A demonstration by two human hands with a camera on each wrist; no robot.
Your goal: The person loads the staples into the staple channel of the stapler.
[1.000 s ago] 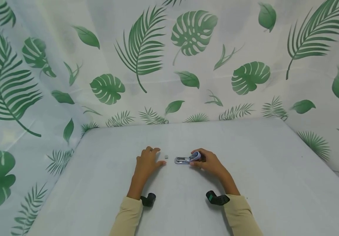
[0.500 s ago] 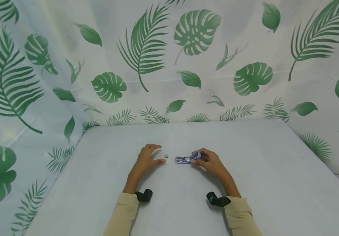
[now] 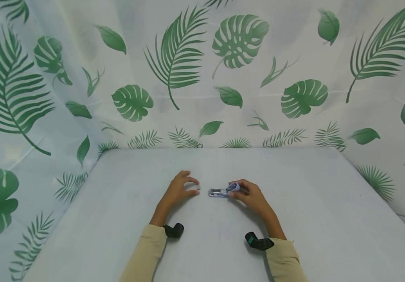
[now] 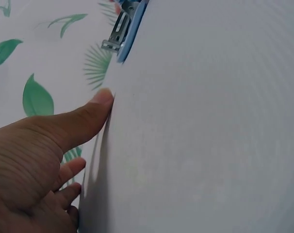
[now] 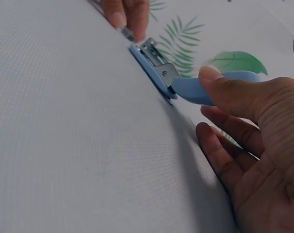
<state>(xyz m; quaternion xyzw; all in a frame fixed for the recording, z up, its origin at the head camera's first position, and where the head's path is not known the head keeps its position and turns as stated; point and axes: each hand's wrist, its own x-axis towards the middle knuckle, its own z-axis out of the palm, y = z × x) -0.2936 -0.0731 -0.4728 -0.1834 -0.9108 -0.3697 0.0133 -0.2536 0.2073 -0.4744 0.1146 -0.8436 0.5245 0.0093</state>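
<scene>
My right hand holds a light blue stapler by its lifted top arm. The stapler lies opened on the table, its metal staple channel exposed and pointing left. In the right wrist view the thumb presses on the blue handle. My left hand sits to the left, thumb and index finger spread around a small grey strip of staples. The fingertips are right beside the strip, with a gap still showing between them in the head view. The left wrist view shows the left thumb but not the strip.
A white cloth covers the table. Behind it and at both sides hangs a white curtain with green leaf prints. Each wrist wears a black camera, the left one and the right one.
The left hand's index finger has come down towards the thumb, closing in around the staple strip. The right hand and the stapler have stayed in place.
</scene>
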